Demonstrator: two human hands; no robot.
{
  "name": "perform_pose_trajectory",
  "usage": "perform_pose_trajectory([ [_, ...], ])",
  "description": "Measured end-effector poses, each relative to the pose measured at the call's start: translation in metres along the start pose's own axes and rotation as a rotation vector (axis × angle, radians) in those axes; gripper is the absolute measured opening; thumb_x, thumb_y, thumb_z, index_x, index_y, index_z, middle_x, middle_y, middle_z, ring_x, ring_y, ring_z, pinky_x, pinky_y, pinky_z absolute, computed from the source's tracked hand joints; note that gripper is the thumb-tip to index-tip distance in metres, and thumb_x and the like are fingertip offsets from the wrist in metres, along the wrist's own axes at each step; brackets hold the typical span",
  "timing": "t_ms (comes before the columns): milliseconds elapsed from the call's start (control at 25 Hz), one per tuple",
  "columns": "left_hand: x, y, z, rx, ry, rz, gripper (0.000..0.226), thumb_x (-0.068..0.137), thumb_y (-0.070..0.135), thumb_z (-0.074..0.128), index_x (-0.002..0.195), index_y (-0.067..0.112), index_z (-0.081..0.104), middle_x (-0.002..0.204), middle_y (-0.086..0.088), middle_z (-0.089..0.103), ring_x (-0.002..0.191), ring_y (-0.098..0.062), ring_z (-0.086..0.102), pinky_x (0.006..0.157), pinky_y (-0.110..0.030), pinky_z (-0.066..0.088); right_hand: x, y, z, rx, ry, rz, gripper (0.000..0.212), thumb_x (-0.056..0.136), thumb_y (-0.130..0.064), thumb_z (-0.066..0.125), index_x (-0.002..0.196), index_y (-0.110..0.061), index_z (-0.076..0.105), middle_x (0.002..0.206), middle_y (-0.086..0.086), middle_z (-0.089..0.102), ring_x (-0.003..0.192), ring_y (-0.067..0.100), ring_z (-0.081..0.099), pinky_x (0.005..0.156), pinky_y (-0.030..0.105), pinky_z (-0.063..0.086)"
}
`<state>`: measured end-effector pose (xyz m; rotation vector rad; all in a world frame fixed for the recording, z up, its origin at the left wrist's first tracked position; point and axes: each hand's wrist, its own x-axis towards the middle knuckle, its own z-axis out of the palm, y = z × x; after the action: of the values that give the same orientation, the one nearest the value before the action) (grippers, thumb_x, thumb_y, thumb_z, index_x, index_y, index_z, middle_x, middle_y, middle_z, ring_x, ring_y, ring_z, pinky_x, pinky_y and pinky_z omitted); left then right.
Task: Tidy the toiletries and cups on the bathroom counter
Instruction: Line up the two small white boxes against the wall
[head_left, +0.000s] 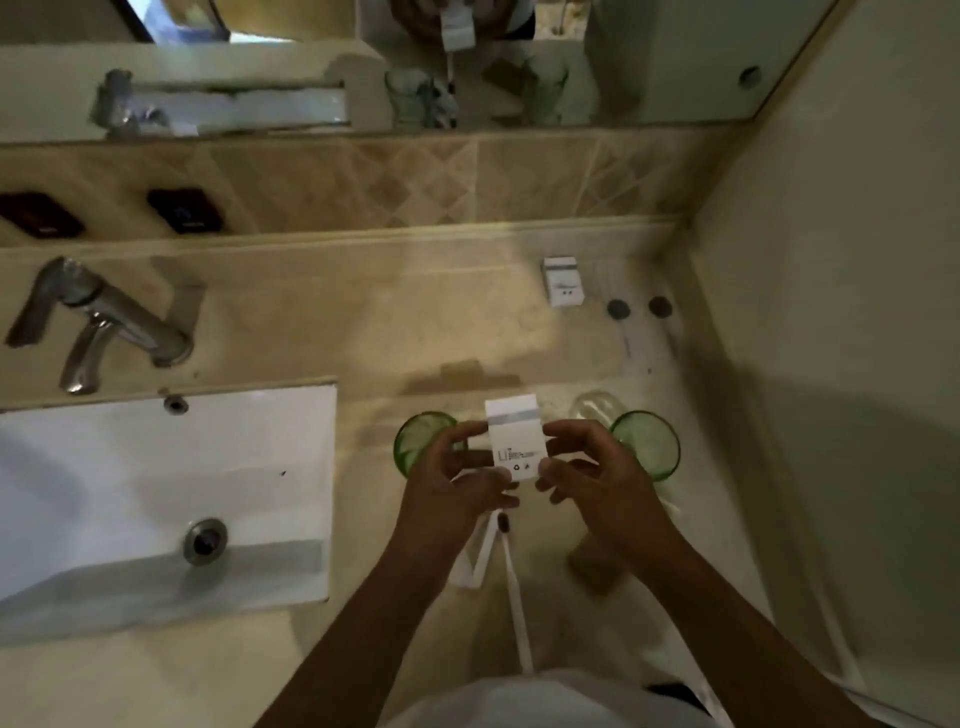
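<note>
Both hands hold a small white toiletry box (514, 436) above the counter (415, 322), just short of its near edge: the left hand (457, 467) has its fingers closed on the box's left edge, the right hand (587, 467) has thumb and fingertips pinched on the right edge. A green glass cup (423, 439) stands at nine o'clock of the box and a second green cup (649, 441) at three o'clock, both close beside the hands. A matching white box (563, 280) stands upright at one o'clock, well apart, near the back wall. The step in hand looks like placing the held box; it would go best carried straight toward one o'clock, lifted clear of the cup rims, and set upright beside its twin. White toothbrushes (511, 566) lie at six o'clock.
</note>
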<state>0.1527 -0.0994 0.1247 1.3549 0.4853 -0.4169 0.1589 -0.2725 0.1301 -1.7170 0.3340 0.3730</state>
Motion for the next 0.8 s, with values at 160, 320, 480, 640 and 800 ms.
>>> perform_pose_trajectory([
  [160, 0.062, 0.025, 0.028, 0.072, 0.031, 0.010, 0.050, 0.083, -0.009, 0.070, 0.123, 0.019, 0.056, 0.111, -0.014, 0.071, 0.087, -0.023, 0.076, 0.071, -0.045, 0.064, 0.054, -0.013, -0.019, -0.140, -0.007, 0.022, 0.028, 0.091, -0.017, 0.068, 0.114, -0.029, 0.059, 0.103, -0.012, 0.069, 0.079, 0.007, 0.072, 0.066, 0.027, 0.061],
  [320, 0.132, 0.044, 0.050, 0.163, 0.073, 0.023, 0.048, 0.084, -0.008, 0.070, 0.121, 0.019, 0.056, 0.111, -0.013, 0.070, 0.090, -0.025, 0.075, 0.068, -0.038, 0.064, 0.128, -0.023, -0.032, -0.252, -0.007, 0.013, 0.025, 0.091, -0.026, 0.067, 0.114, -0.031, 0.059, 0.105, -0.013, 0.068, 0.079, 0.007, 0.070, 0.063, 0.019, 0.055],
  [480, 0.196, 0.056, 0.060, 0.335, 0.095, 0.051, 0.050, 0.084, 0.001, 0.073, 0.126, 0.022, 0.056, 0.109, -0.006, 0.070, 0.089, -0.019, 0.073, 0.070, -0.038, 0.064, 0.195, -0.026, -0.040, -0.324, 0.003, 0.056, 0.024, 0.092, -0.028, 0.064, 0.116, -0.026, 0.062, 0.108, -0.009, 0.068, 0.087, 0.009, 0.069, 0.069, 0.022, 0.055],
  [640, 0.245, 0.054, 0.062, 0.443, 0.074, 0.050, 0.054, 0.082, 0.006, 0.076, 0.127, 0.025, 0.055, 0.105, -0.001, 0.069, 0.091, -0.014, 0.070, 0.074, -0.039, 0.064, 0.248, -0.019, -0.045, -0.453, -0.031, 0.027, 0.030, 0.091, -0.019, 0.064, 0.121, -0.020, 0.064, 0.110, -0.006, 0.067, 0.097, 0.009, 0.064, 0.074, 0.011, 0.050],
  [800, 0.272, 0.050, 0.061, 0.637, 0.033, 0.116, 0.054, 0.082, 0.012, 0.077, 0.128, 0.028, 0.053, 0.102, 0.010, 0.066, 0.088, -0.004, 0.065, 0.080, -0.028, 0.059, 0.272, -0.008, -0.048, -0.504, -0.068, -0.001, 0.027, 0.092, -0.012, 0.064, 0.118, -0.012, 0.064, 0.119, 0.004, 0.065, 0.110, 0.016, 0.060, 0.089, 0.010, 0.048],
])
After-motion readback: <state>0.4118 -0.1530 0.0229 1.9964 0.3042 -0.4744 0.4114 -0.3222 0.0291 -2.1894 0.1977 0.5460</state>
